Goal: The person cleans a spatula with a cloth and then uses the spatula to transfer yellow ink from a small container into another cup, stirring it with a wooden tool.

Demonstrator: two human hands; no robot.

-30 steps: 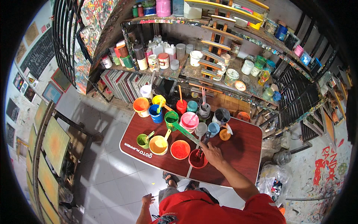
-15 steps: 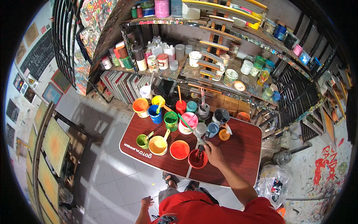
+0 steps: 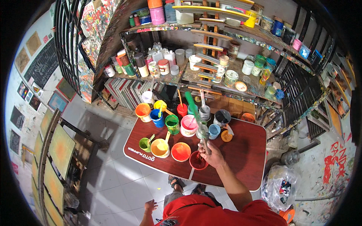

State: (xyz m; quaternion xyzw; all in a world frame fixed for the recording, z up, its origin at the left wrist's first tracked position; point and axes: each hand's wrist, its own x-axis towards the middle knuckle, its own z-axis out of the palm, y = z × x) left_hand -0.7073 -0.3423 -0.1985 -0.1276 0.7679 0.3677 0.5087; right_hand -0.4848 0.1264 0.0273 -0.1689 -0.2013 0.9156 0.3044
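My right hand [image 3: 213, 155] is closed around the lower part of a long stirring stick [image 3: 190, 101] with a green upper end and a greyish lower part. It is over a small red bucket [image 3: 199, 168] of dark red paint, and the stick's lower end is hidden by the hand and bucket. The green end is blurred. My left hand [image 3: 151, 206] hangs at my side beyond the table's near edge, fingers apart and holding nothing. Left of the red bucket stand a tub of bright orange-red paint [image 3: 181, 151] and a tub of yellow-orange paint [image 3: 160, 147].
The dark red folding table [image 3: 241, 165] carries several more paint pots, including a pink one [image 3: 188, 124] and a blue one [image 3: 157, 119]. Behind it rise paint-stained shelves [image 3: 166, 78] with jars and bottles. A clear plastic bag [image 3: 281, 184] sits at right; a rack of yellow panels [image 3: 60, 147] stands left.
The stirring stick has swung more upright, its green end rising toward the shelves. My right hand has turned slightly and stays by the red bucket; my left hand still hangs low.
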